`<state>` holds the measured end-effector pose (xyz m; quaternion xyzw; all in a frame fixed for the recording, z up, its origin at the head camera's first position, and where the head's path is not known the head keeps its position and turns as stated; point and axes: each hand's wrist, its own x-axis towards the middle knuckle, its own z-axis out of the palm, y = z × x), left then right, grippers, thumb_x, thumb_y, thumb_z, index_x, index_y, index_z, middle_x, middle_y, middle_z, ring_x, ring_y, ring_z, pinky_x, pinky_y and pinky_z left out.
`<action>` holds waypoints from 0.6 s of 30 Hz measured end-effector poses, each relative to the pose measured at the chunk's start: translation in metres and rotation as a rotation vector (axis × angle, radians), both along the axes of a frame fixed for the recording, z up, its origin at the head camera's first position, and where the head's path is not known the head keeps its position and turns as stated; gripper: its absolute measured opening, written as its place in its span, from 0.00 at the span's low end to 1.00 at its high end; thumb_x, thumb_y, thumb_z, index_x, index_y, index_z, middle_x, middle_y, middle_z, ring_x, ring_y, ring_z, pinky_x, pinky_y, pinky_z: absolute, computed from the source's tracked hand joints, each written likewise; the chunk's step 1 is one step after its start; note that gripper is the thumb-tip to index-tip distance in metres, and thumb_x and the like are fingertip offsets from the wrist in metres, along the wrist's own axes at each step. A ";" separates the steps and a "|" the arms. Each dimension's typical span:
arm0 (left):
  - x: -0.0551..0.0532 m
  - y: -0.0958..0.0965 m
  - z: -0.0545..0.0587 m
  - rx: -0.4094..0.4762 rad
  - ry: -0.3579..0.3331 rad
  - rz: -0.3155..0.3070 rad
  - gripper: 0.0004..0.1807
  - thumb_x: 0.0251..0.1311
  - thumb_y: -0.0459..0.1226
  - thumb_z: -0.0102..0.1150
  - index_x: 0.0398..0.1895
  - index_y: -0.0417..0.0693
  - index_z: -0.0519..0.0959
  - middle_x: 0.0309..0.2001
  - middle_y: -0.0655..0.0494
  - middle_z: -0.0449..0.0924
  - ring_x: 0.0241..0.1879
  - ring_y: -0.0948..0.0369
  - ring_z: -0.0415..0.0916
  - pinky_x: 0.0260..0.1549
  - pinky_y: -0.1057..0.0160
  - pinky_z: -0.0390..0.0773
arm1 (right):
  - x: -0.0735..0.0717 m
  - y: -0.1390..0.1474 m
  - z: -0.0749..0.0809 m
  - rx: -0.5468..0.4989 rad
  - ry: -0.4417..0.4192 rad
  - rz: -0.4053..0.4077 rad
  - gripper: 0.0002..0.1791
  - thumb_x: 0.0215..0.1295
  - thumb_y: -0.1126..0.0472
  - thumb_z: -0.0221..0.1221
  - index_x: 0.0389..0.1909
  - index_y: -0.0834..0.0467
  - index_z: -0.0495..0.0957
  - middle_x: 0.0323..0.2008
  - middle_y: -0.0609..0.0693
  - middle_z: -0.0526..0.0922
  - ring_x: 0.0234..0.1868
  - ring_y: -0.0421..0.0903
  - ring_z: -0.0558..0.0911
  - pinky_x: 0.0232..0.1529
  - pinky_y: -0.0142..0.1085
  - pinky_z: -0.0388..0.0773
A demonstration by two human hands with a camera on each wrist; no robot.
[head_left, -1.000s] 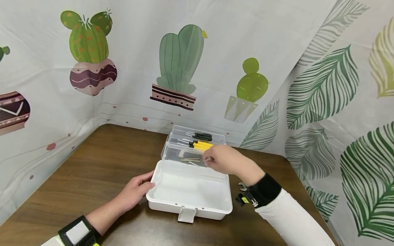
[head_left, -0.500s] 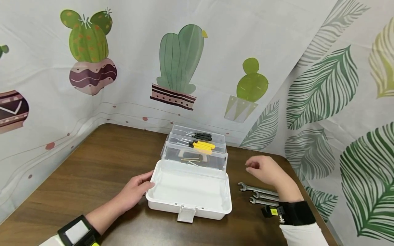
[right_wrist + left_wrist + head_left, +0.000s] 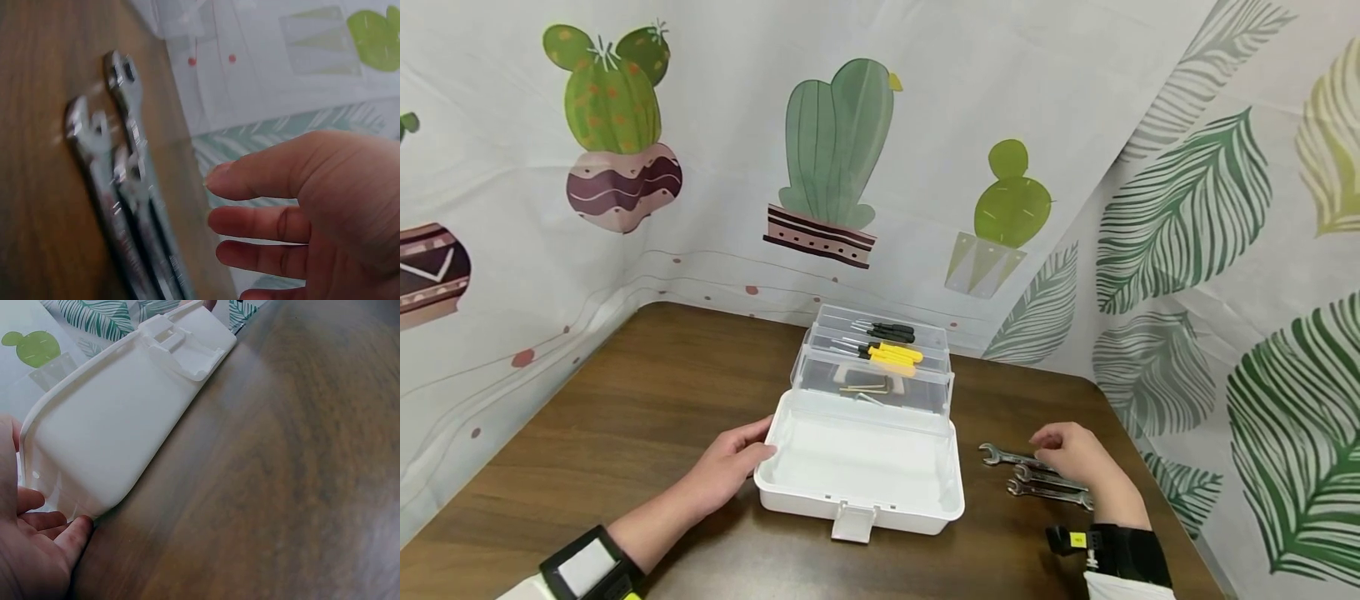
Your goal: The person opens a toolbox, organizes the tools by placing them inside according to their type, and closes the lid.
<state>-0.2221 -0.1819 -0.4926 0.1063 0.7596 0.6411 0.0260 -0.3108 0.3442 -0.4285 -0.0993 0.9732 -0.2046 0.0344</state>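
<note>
A white toolbox (image 3: pixel 859 454) stands open on the brown table, its front latch (image 3: pixel 853 522) hanging down. My left hand (image 3: pixel 730 462) grips the box's left side, thumb at the rim; the left wrist view has the fingers (image 3: pixel 44 520) against the end wall near the bottom. To the right of the box lie three metal wrenches (image 3: pixel 1048 497) side by side. Just over their far ends is my right hand (image 3: pixel 1075 454), holding nothing. Its thumb and fingers are apart and slightly bent in the right wrist view, beside the blurred wrenches (image 3: pixel 100 169).
Clear tiered trays (image 3: pixel 808 367) rise behind the white base. They carry black-handled screwdrivers (image 3: pixel 895 331), yellow-handled screwdrivers (image 3: pixel 895 357) and several hex keys (image 3: pixel 863 389). Fabric printed with cacti (image 3: pixel 838 150) and leaves hangs along the table's back and right edges.
My right hand has left the lowest clear tray, swung right, and come down over the wrenches, which its arm partly covered before. The left hand stays at the box.
</note>
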 end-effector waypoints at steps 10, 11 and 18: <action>0.001 -0.001 0.002 0.000 -0.007 0.004 0.32 0.74 0.35 0.51 0.77 0.32 0.60 0.73 0.32 0.67 0.60 0.54 0.78 0.50 0.69 0.81 | -0.006 0.012 -0.020 0.026 0.002 -0.040 0.06 0.58 0.63 0.64 0.37 0.55 0.86 0.40 0.54 0.87 0.43 0.51 0.83 0.42 0.49 0.80; 0.001 -0.001 0.002 0.007 -0.007 0.000 0.32 0.74 0.35 0.50 0.77 0.32 0.59 0.73 0.32 0.67 0.59 0.54 0.78 0.50 0.68 0.81 | -0.006 0.012 -0.021 0.032 0.002 -0.041 0.06 0.58 0.63 0.65 0.36 0.55 0.85 0.40 0.53 0.87 0.43 0.50 0.83 0.42 0.49 0.80; 0.001 -0.001 0.001 0.012 -0.003 -0.010 0.32 0.74 0.35 0.50 0.77 0.31 0.59 0.73 0.31 0.67 0.60 0.52 0.77 0.49 0.69 0.81 | -0.007 0.014 -0.028 0.036 0.002 -0.062 0.04 0.57 0.63 0.65 0.34 0.54 0.84 0.37 0.51 0.87 0.38 0.47 0.81 0.39 0.44 0.78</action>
